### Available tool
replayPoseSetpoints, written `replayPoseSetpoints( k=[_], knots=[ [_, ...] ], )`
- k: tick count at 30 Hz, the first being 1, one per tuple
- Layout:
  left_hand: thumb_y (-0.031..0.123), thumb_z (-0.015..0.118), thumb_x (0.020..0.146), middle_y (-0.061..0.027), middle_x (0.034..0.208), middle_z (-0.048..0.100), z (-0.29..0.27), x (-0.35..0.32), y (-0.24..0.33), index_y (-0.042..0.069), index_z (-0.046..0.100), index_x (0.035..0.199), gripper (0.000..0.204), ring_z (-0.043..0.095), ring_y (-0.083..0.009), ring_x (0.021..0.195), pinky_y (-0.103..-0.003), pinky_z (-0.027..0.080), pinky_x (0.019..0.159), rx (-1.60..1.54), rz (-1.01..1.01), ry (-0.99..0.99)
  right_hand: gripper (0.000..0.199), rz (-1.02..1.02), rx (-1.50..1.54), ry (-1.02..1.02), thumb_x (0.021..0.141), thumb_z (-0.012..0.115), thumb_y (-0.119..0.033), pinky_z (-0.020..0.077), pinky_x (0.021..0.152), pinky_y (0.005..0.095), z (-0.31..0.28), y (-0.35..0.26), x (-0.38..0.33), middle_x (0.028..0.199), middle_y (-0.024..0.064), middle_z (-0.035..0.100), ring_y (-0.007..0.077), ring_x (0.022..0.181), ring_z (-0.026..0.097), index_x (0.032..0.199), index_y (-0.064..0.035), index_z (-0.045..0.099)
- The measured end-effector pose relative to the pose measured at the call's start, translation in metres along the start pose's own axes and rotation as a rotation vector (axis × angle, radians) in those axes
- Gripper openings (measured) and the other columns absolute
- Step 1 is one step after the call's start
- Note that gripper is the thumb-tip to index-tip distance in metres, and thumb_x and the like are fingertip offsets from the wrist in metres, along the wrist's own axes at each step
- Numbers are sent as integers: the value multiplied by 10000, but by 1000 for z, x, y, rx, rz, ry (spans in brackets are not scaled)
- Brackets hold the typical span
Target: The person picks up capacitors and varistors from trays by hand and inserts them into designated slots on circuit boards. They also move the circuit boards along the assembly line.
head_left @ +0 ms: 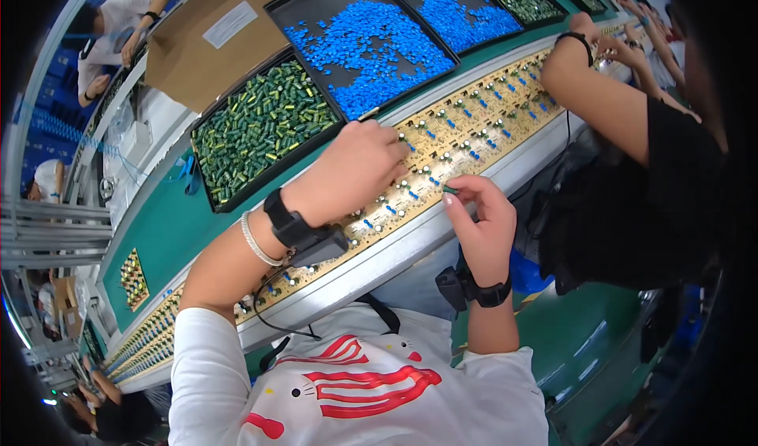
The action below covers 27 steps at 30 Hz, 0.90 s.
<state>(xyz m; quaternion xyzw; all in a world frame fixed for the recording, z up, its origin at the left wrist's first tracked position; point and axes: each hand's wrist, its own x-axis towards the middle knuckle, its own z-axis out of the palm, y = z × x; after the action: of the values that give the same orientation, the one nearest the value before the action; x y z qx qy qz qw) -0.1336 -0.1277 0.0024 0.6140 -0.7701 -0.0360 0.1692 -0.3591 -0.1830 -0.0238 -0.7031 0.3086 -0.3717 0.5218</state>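
My right hand (485,223) pinches a green capacitor (450,189) between thumb and forefinger, just above the near edge of a long row of tan circuit boards (418,185). My left hand (359,166) is bent over the same boards, its fingers curled down; the fingertips are turned away, and whatever they hold is hidden. Small blue, white and green parts stand on the boards. Beyond my left wrist lies a black tray of green capacitors (264,122). A black tray of blue disc-shaped components (371,47) adjoins it.
Another tray of blue components (462,16) and a tray of green parts (521,0) stand farther along the green bench. An open cardboard box (209,39) is behind. A small loose board (134,279) lies at left. At right, a co-worker's arm (600,103) reaches over the line.
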Motion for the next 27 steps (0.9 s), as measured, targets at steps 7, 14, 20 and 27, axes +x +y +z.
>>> replayPoseSetpoints(
  k=[7, 14, 20, 27],
  knots=[
    [239, 670, 923, -175, 1104, 661, -60, -73, -69, -6, 666, 1153, 336, 611, -364, 1062, -442, 493, 938, 93, -370, 231, 153, 4, -192, -124, 884, 678, -23, 498, 702, 255, -4, -14, 7, 906, 74, 710, 130, 773, 644, 1037, -29, 685],
    [200, 656, 944, -167, 1286, 625, -58, -143, -101, 19, 637, 1262, 365, 575, -363, 1200, -430, 464, 1035, 66, -468, 218, 184, 11, -302, -286, 956, 555, 0, 506, 840, 283, -9, -15, 9, 980, 92, 724, 157, 888, 664, 1098, 3, 672],
    [74, 648, 912, -117, 1036, 660, -54, -144, -93, 29, 688, 1027, 130, 624, -342, 979, -439, 492, 884, 67, -370, 330, 141, 55, -176, -322, 963, 566, -8, 495, 935, 299, 3, -25, 11, 1088, 110, 740, 197, 1056, 689, 1072, 19, 651],
    [88, 676, 891, -86, 942, 666, -53, -147, -89, 51, 706, 965, 88, 624, -307, 953, -414, 474, 888, 145, -373, 347, 222, -99, -430, -356, 904, 622, 3, 510, 884, 310, 3, -25, 15, 1050, 138, 735, 236, 977, 700, 1117, -12, 680]
  ],
)
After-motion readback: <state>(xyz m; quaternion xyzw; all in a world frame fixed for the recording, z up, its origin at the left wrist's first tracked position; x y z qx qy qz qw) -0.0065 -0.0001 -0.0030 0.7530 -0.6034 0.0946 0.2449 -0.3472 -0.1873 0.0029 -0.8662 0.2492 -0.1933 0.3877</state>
